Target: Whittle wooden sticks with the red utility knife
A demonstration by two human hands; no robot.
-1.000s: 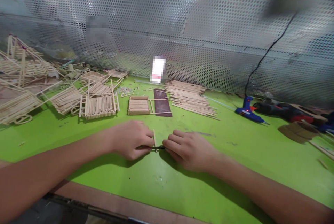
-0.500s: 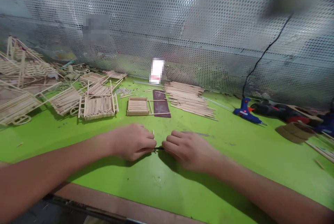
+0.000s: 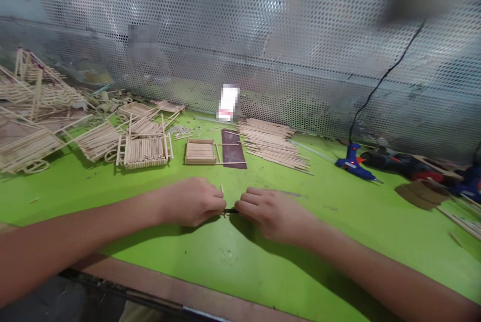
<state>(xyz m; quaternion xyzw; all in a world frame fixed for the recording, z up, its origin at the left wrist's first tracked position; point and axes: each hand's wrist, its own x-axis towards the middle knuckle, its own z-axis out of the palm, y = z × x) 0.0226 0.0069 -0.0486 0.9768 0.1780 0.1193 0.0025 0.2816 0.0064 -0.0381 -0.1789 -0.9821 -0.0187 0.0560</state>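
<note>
A small craft workshop. A green surface [image 3: 263,272] is backed by a perforated metal screen [image 3: 263,36]. On it lie a loose pile of thin wooden sticks [image 3: 274,144], glued stick panels [image 3: 145,151], taller stick frames [image 3: 33,91], a blue hot-glue gun [image 3: 353,163], and a dark sheet [image 3: 233,147], possibly sandpaper.

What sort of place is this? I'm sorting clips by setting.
Probably a craft workbench: a pile of wooden sticks, small stick-built frames and a blue glue gun lie on the green table.
</note>
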